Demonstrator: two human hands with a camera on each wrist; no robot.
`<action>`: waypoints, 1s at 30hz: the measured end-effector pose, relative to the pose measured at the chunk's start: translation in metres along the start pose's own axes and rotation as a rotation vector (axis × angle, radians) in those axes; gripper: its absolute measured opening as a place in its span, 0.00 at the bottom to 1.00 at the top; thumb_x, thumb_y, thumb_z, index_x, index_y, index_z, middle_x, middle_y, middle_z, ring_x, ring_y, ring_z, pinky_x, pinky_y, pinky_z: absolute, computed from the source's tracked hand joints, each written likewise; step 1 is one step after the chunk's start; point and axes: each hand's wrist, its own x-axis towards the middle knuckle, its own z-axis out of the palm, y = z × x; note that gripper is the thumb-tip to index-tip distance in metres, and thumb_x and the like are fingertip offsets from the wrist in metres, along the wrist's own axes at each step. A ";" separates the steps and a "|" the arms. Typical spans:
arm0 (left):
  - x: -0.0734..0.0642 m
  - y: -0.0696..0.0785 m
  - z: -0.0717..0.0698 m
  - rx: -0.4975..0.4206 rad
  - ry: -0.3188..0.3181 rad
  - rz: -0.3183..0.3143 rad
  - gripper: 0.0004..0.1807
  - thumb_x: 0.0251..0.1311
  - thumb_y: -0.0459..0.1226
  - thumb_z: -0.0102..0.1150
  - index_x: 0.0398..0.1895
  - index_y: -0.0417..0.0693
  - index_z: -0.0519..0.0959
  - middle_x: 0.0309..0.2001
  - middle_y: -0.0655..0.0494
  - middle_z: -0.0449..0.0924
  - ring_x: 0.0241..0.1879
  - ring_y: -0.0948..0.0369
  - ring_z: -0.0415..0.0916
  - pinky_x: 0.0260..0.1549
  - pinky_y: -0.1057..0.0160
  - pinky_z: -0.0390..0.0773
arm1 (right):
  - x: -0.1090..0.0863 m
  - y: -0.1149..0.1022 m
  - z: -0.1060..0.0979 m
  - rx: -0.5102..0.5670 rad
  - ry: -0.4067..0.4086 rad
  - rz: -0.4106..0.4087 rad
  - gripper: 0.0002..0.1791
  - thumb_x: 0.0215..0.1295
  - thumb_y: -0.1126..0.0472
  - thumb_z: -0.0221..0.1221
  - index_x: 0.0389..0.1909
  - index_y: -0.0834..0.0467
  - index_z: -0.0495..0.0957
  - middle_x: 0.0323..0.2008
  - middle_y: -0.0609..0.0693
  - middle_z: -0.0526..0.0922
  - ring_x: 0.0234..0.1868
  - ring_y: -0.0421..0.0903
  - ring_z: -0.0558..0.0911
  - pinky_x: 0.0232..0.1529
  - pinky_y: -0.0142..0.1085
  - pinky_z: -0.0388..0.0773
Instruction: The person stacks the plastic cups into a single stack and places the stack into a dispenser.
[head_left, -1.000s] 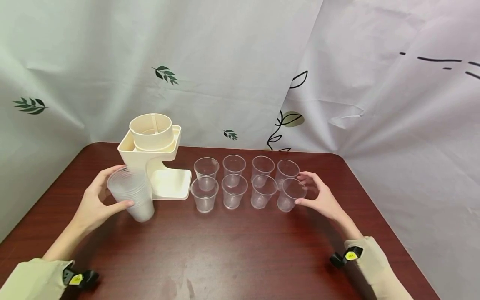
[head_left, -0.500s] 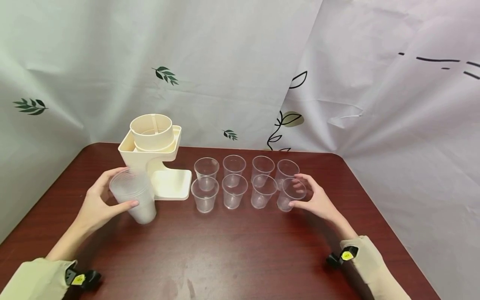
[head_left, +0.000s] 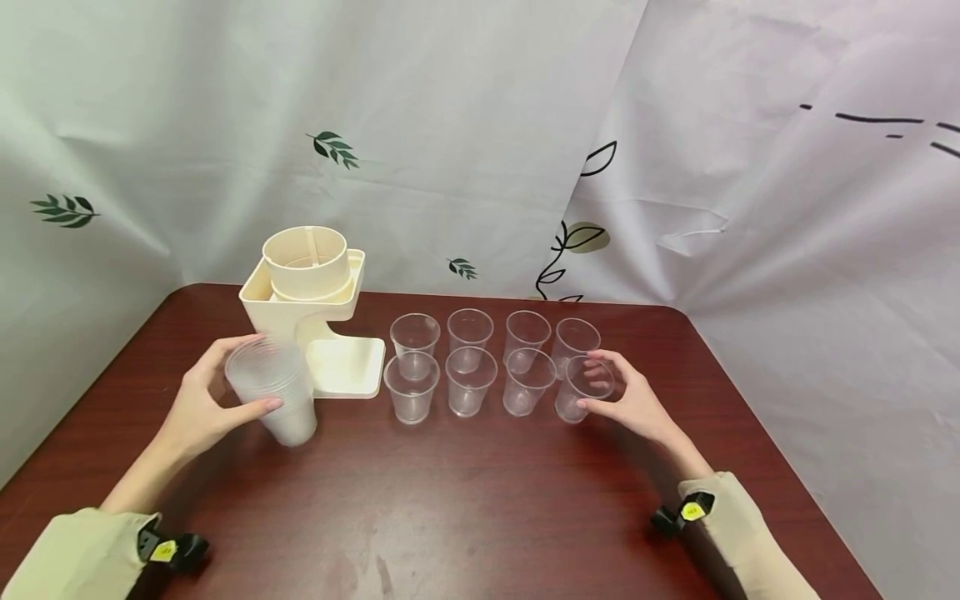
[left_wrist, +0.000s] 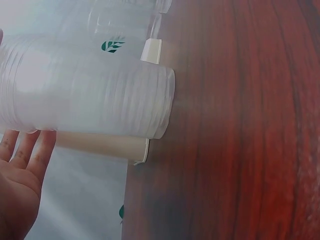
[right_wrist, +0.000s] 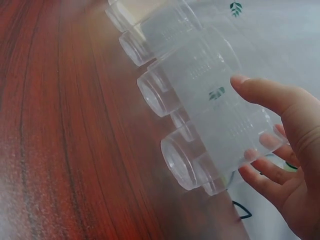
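Note:
My left hand [head_left: 202, 400] grips a tall stack of nested clear plastic cups [head_left: 277, 383] at the left. In the left wrist view the fingers of the left hand [left_wrist: 22, 185] curl against the side of the stack [left_wrist: 95, 95], whose base is close to the tabletop. At the right my right hand [head_left: 637, 400] holds the front-right plastic cup [head_left: 573, 404], thumb on the near side and fingers on the far side. The right wrist view shows this cup [right_wrist: 182, 160] upright on the table between thumb and fingers of the right hand [right_wrist: 295, 165].
Several other clear cups [head_left: 467, 396] stand upright in two rows mid-table. A cream-coloured dispenser-like stand [head_left: 300, 312] with a round top and flat base is behind the stack. The brown wooden table [head_left: 480, 500] meets a pale patterned cloth [head_left: 450, 167] at the back.
My left hand and the stack have shifted slightly right. My right hand has moved a little left, its thumb coming further across the front-right cup. The standing cups look unmoved.

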 end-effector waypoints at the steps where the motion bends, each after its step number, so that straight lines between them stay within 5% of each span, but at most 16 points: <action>1: 0.000 0.000 0.000 -0.020 -0.003 0.003 0.45 0.30 0.10 0.65 0.62 0.30 0.65 0.56 0.62 0.74 0.52 0.71 0.73 0.44 0.82 0.72 | 0.000 0.000 0.000 0.001 0.000 -0.002 0.40 0.44 0.71 0.73 0.61 0.60 0.67 0.51 0.69 0.75 0.47 0.52 0.82 0.49 0.30 0.79; 9: 0.001 -0.001 0.001 -0.112 -0.010 0.021 0.44 0.31 0.10 0.63 0.60 0.29 0.65 0.55 0.59 0.74 0.53 0.70 0.73 0.47 0.80 0.71 | 0.000 -0.001 0.001 -0.001 0.011 0.012 0.40 0.44 0.72 0.72 0.61 0.60 0.67 0.51 0.68 0.76 0.47 0.46 0.82 0.49 0.30 0.79; 17: 0.000 -0.002 0.001 -0.065 -0.013 0.013 0.44 0.31 0.11 0.64 0.61 0.29 0.65 0.55 0.60 0.73 0.53 0.70 0.72 0.48 0.80 0.70 | -0.002 -0.026 0.004 -0.038 0.026 0.002 0.38 0.43 0.75 0.71 0.59 0.68 0.67 0.48 0.66 0.77 0.44 0.35 0.80 0.48 0.36 0.81; 30: 0.000 -0.003 0.000 -0.033 -0.015 0.020 0.43 0.31 0.11 0.64 0.60 0.29 0.65 0.55 0.62 0.73 0.53 0.71 0.72 0.47 0.81 0.71 | 0.000 -0.044 -0.001 -0.077 0.085 -0.005 0.37 0.42 0.76 0.71 0.57 0.69 0.69 0.44 0.50 0.79 0.41 0.34 0.80 0.45 0.35 0.80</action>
